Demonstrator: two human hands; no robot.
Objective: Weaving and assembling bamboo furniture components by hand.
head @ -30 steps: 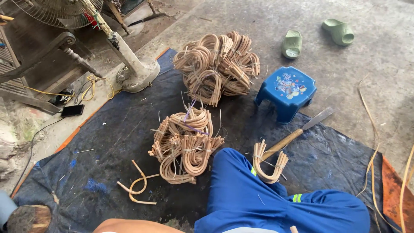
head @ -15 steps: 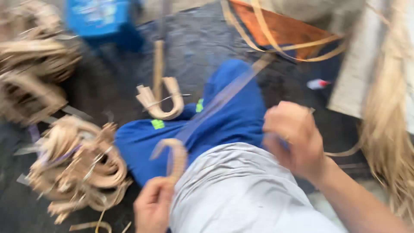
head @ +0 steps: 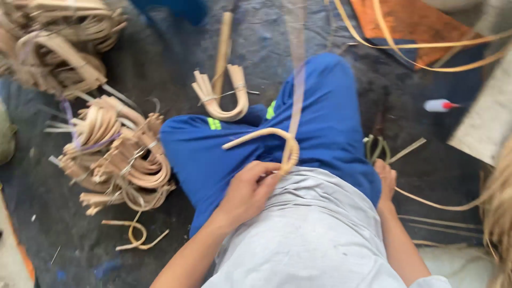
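Two hands are in view, both belonging to a person seated on the floor in blue trousers (head: 320,122) and a grey shirt (head: 314,234).

Left hand (head: 249,191): positioned over the lap, at the boundary between shirt and trousers. Its fingers (head: 266,173) are clenched around the lower end of a curved cane piece (head: 277,140). This piece arcs up and over the left thigh, with its free end pointing toward the person's left. A long flat cane strip (head: 295,69) rises from the same grip point and runs away from the body, over the right knee; it is blurred.

Right hand (head: 386,178): lowered beside the right hip, near a small coil of greenish strips (head: 375,146) on the dark floor mat (head: 416,133). Whether its fingers are clenched or released cannot be told.

Surroundings: a bound U-shaped bundle of cane (head: 224,98) lies on the mat just beyond the left knee. A larger pile of bent cane loops (head: 114,154) lies to the person's left, with a further heap (head: 58,48) beyond it. One loose bent piece (head: 133,234) lies near the left elbow. Long cane strips (head: 416,53) cross an orange sheet (head: 410,21) at the far right.
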